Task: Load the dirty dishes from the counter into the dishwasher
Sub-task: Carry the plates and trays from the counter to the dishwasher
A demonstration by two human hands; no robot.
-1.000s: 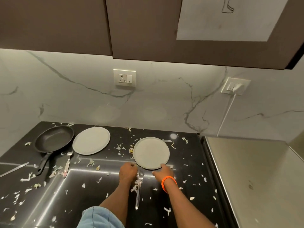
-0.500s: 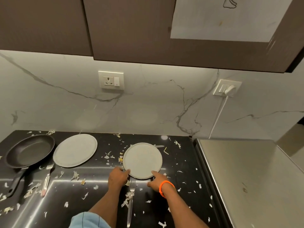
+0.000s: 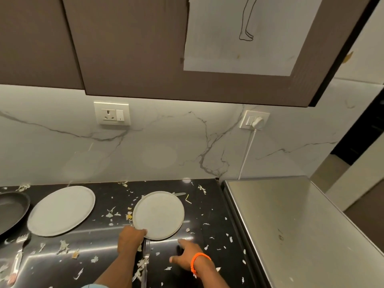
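Left hand (image 3: 131, 238) curled on near rim of the plate (image 3: 159, 215), gripping its edge; plate lies flat on counter (image 3: 207, 235). Right hand (image 3: 187, 253) loose, fingers spread, just off the plate, holding nothing. Fork (image 3: 145, 260) between the arms.

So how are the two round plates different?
The round grey plate on the left lies untouched, while the left hand holds the rim of the round grey plate in the middle. The left one looks bigger and sits beside the black frying pan. Both are flat, grey and empty.
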